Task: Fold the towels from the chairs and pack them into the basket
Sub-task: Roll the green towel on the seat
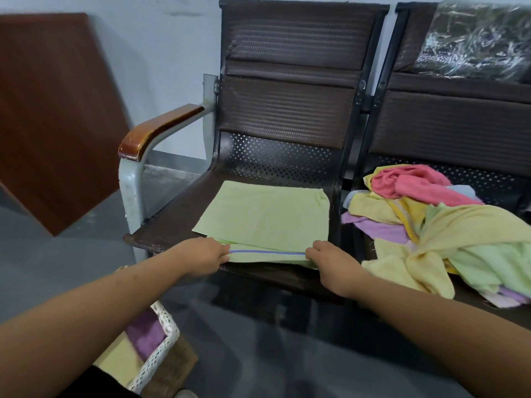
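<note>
A light green towel with a blue stripe lies flat, partly folded, on the seat of the left chair. My left hand grips its near left corner and my right hand grips its near right corner at the seat's front edge. A loose pile of towels, pink, yellow, purple and green, covers the right chair's seat. The white lattice basket stands on the floor at lower left, under my left forearm, holding a purple and a yellowish folded towel.
The left chair has a wooden armrest on a grey metal frame. A brown board leans on the wall at left. Plastic wrap covers the right chair's back. Grey floor lies in front of the chairs.
</note>
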The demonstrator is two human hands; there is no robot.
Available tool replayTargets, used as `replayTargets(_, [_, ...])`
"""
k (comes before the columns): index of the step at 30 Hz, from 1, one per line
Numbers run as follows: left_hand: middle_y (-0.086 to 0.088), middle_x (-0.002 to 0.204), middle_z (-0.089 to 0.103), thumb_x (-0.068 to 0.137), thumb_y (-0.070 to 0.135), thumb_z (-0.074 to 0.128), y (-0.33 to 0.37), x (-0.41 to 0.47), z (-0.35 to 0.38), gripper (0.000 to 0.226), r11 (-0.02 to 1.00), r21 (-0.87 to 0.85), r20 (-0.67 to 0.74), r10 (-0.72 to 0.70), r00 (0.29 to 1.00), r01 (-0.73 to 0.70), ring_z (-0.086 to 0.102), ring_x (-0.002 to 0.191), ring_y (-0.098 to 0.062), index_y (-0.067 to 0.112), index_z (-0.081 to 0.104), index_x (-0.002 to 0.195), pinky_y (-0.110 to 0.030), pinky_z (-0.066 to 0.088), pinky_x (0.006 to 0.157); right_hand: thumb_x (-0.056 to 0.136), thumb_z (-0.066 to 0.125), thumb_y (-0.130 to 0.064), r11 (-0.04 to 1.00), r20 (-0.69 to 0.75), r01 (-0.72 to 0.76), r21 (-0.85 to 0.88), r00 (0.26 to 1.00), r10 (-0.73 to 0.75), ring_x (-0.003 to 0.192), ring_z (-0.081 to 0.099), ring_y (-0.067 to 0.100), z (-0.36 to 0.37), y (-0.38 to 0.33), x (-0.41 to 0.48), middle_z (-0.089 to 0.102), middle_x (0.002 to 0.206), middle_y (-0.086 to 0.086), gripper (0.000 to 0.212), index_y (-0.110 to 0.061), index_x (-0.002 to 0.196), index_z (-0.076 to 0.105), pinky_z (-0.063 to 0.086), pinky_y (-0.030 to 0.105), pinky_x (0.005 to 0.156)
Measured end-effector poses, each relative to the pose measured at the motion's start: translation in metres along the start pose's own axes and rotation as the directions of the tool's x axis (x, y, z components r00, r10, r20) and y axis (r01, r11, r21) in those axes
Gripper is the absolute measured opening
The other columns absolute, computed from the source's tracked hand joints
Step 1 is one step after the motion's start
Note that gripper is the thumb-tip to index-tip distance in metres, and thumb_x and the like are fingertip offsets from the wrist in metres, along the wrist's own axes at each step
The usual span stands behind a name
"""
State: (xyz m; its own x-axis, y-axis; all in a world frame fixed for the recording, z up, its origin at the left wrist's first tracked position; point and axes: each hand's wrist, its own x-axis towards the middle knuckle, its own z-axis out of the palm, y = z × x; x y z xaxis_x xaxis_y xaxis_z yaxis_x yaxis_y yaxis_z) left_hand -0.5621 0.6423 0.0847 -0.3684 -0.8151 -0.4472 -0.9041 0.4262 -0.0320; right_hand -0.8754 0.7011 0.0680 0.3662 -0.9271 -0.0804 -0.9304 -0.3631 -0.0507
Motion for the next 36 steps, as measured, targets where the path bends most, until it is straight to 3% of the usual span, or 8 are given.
replayTargets(5, [-0.01,0.14,0.054,0.106,0.041,0.031,-0.002,-0.001,-0.003,0.046,1.0,0.02,-0.001,0.008,1.0,-0.008,0.053,0.125,-0.031,0.024,0.044,0.147,-0.041,0.043,0.102,0.052,0.072,0.008,0.985,-0.17,-0.134,-0.109,0.979,0.115,0.071,0.056,0.031,0.002,0.008,-0.002,0.054,0.08,0.009,0.033,-0.01,0.077,0.06,0.038,0.037,0.056])
replayTargets(8, [-0.004,0.122,0.065,0.101,0.053,0.032,-0.006,0.003,0.001,0.044,0.999,0.028,-0.05,0.037,0.998,-0.035,0.061,0.107,-0.025,0.023,0.063,0.112,-0.042,0.049,0.091,0.074,0.056,-0.004,0.987,-0.023,-0.127,-0.098,0.992,0.126,0.083,0.055,0.027,-0.004,0.009,-0.005,0.06,0.094,0.004,0.021,-0.016,0.09,0.063,0.042,0.036,0.076])
replayTargets(11, [-0.003,0.098,0.068,0.098,0.064,0.026,-0.005,0.008,0.004,0.062,0.997,-0.059,-0.131,0.032,0.991,-0.04,0.063,0.085,-0.022,0.015,0.06,0.081,-0.038,0.05,0.076,0.081,0.046,-0.018,0.983,0.147,-0.163,-0.085,0.974,0.174,0.081,0.054,0.023,-0.018,0.003,-0.001,0.067,0.096,0.0,0.019,-0.022,0.091,0.061,0.038,0.035,0.088])
replayTargets(15, [0.002,0.094,0.064,0.102,0.036,0.035,-0.003,0.022,-0.006,0.031,0.998,-0.061,-0.274,0.012,0.962,-0.03,0.059,0.085,-0.022,0.019,0.059,0.092,-0.035,0.048,0.071,0.091,0.05,-0.026,0.95,-0.041,-0.288,0.122,0.955,0.295,0.09,0.057,0.024,-0.018,0.004,0.026,0.059,0.104,0.003,0.02,-0.017,0.105,0.062,0.043,0.035,0.081])
replayTargets(21, [0.001,0.12,0.055,0.098,0.028,0.049,-0.006,0.054,-0.014,0.027,0.999,-0.046,-0.258,-0.037,0.965,0.026,0.055,0.11,-0.021,0.022,0.058,0.123,-0.033,0.047,0.085,0.099,0.05,-0.026,0.961,0.063,-0.238,0.143,0.971,0.231,0.111,0.054,0.027,0.008,0.008,0.051,0.053,0.121,0.006,0.032,-0.015,0.128,0.057,0.048,0.039,0.093])
replayTargets(27, [0.0,0.108,0.056,0.103,0.037,0.04,-0.008,0.064,0.005,0.032,0.994,0.109,-0.307,0.043,0.951,-0.01,0.057,0.102,-0.02,0.017,0.062,0.117,-0.032,0.048,0.08,0.098,0.043,-0.019,0.974,-0.015,-0.211,0.087,0.977,0.213,0.094,0.056,0.026,0.02,0.014,0.063,0.056,0.103,0.005,0.024,-0.011,0.104,0.065,0.045,0.034,0.079])
replayTargets(32, [0.002,0.102,0.063,0.102,0.044,0.041,-0.014,0.065,0.006,0.033,0.978,0.199,-0.326,0.118,0.938,-0.054,0.061,0.097,-0.019,0.021,0.061,0.116,-0.029,0.043,0.072,0.096,0.053,-0.039,0.98,-0.008,-0.12,0.161,0.992,0.123,0.104,0.055,0.023,0.021,0.018,0.062,0.057,0.113,0.001,0.039,-0.024,0.132,0.054,0.042,0.034,0.087])
replayTargets(36, [0.005,0.078,0.053,0.1,0.021,0.044,-0.01,0.069,0.011,0.017,0.935,0.351,-0.307,0.168,0.937,-0.053,0.055,0.072,-0.017,0.018,0.058,0.092,-0.032,0.045,0.065,0.097,0.046,-0.016,0.994,-0.027,-0.108,-0.002,0.994,0.108,0.097,0.057,0.026,0.02,0.016,0.066,0.058,0.108,0.005,0.031,-0.017,0.126,0.057,0.043,0.033,0.078])
